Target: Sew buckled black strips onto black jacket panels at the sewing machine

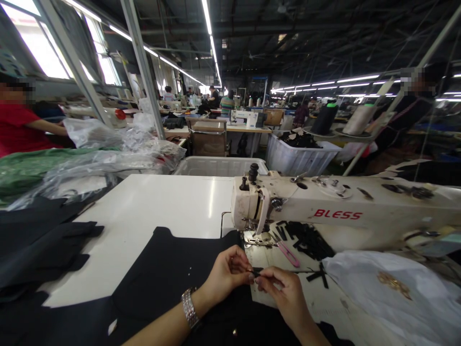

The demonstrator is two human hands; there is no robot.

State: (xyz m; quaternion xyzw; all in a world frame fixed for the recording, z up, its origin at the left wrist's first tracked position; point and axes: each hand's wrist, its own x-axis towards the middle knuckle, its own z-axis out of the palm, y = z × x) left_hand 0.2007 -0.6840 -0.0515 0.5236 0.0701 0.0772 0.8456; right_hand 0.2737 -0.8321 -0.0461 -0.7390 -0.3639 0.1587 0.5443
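Observation:
My left hand [232, 271] and my right hand [283, 290] meet just in front of the sewing machine [334, 206]. Between their fingertips they pinch a small black strip [256, 272], held by both at once. Under my left hand a large black fabric panel [158, 274] spreads over the white table. Pink-handled thread snips [288, 253] lie close to the needle area, beyond my right hand. A pile of short black strips [306, 238] rests against the machine's base, with a few loose strips [319, 276] nearer me.
At right, a white plastic bag [396, 274] carries small gold-coloured pieces [394, 284]. Black fabric pieces [46, 250] are stacked at left beside plastic-wrapped bundles [108, 163]. Behind the table stand plastic bins [298, 156] and thread cones [324, 119]. A person in red [21, 120] sits at far left.

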